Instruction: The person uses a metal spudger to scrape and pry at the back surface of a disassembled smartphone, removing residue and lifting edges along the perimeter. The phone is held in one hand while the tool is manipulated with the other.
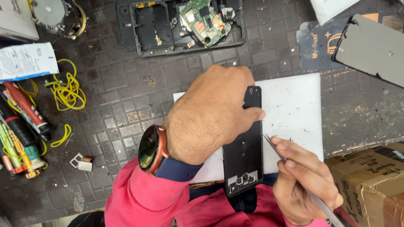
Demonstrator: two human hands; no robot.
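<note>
While hands (210,117) steady it, phone (246,151) lies lengthwise, camera-end nearest.

You are working in a phone-repair workshop: opened phone chassis (181,27) with circuit board (205,21), loose screen panel (372,48), glue tubes (25,107) on the worn surface (122,96).

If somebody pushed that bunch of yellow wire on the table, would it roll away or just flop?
The yellow wire would probably flop and drag, not roll: it lies in loose, uneven loops flat on the table. It looks thin, so likely light and easy to shift. The loops might snag, since they tangle over each other.
</note>
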